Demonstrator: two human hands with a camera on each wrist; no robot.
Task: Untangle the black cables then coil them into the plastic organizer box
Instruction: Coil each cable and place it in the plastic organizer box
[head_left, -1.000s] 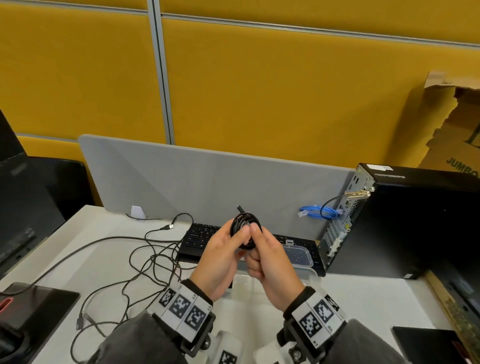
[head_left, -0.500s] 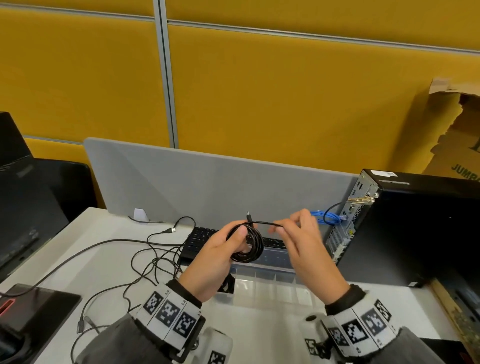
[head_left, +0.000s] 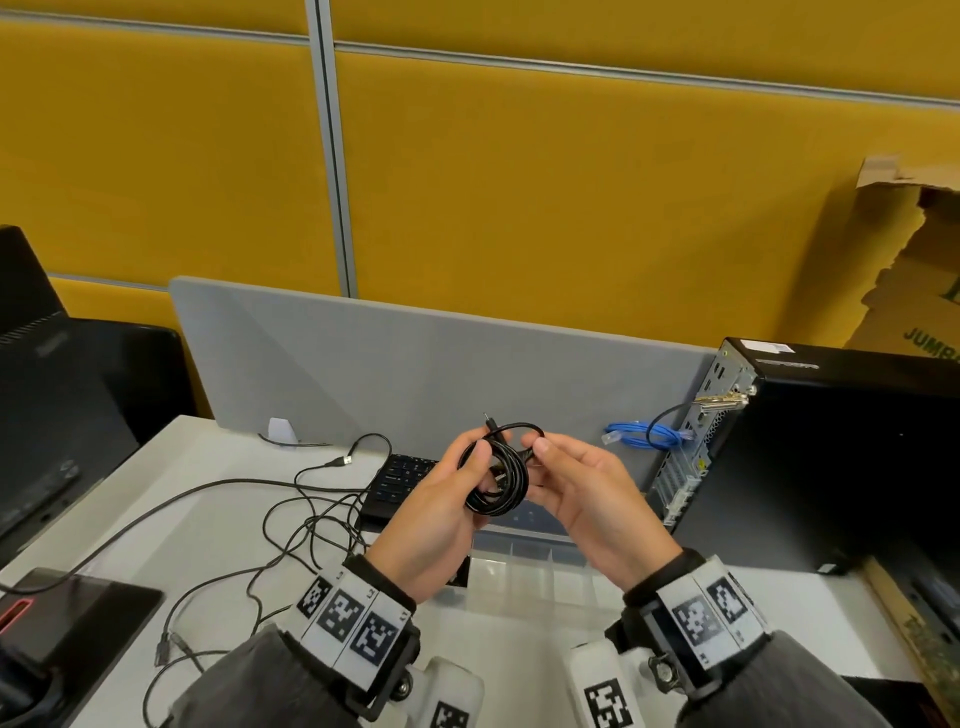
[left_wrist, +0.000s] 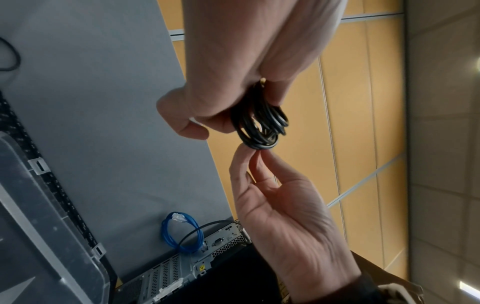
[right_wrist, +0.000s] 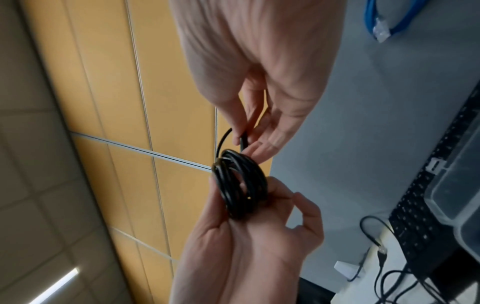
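Black coiled cable (head_left: 496, 480), springy: your left hand (head_left: 439, 512) grips the loops; right hand (head_left: 582, 499) pinches its loose tail

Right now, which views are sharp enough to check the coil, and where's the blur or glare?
Head view: coiled black cable sharp, evenly lit. Left wrist view: soft motion blur on it, ceiling glare at right edge. Right wrist view: loops readable, the right hand washed out.

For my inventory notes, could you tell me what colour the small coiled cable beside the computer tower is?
Blue cable, clearest in the left wrist view.
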